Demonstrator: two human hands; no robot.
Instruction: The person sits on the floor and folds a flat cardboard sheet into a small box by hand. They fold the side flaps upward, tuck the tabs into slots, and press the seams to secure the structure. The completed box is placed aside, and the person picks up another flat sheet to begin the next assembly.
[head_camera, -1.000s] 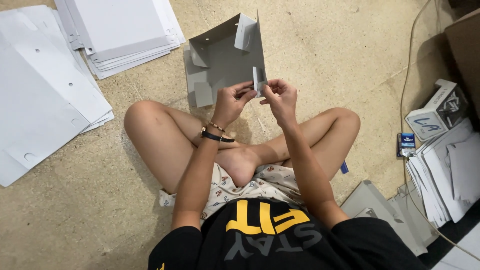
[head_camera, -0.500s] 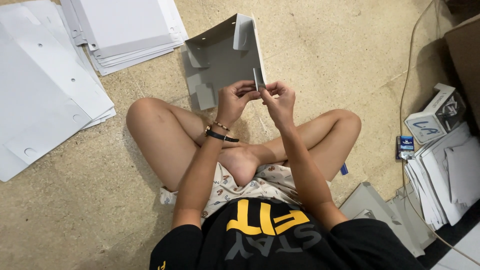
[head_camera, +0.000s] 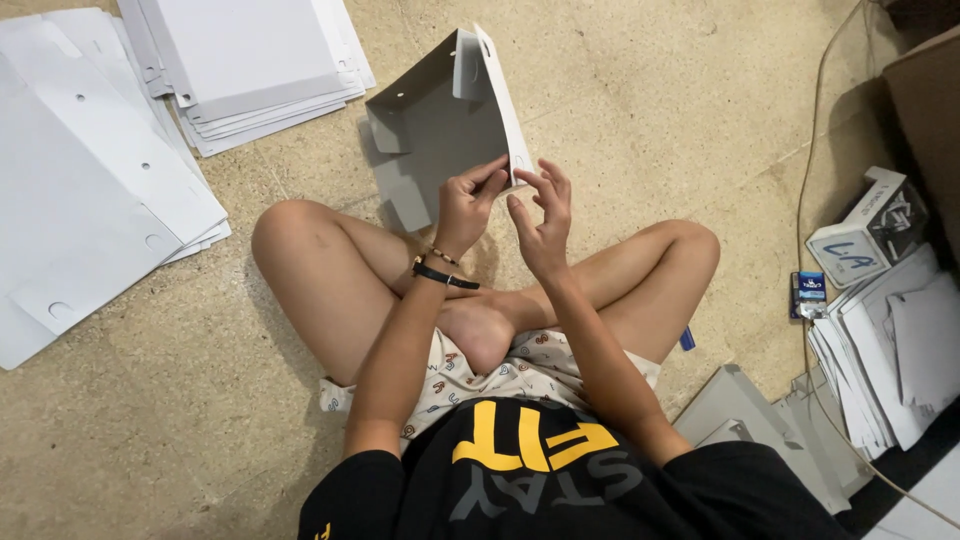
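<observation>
Grey card sheet, half-folded, up in both hands above crossed legs.

The folded cardboard sheet (head_camera: 440, 130) stands at upper centre, one white side panel raised, small flaps bent inward. The left hand (head_camera: 465, 205) pinches its lower right edge between thumb and fingertips, likely to steady the fold. The right hand (head_camera: 540, 225) sits just beside that edge, fingers loosely spread and curled, gripping nothing clearly. Flat white sheets (head_camera: 240, 60) lie stacked at upper left; more paper piles (head_camera: 890, 350) and a small box (head_camera: 865, 230) sit at right on the stone floor (head_camera: 650, 100).
</observation>
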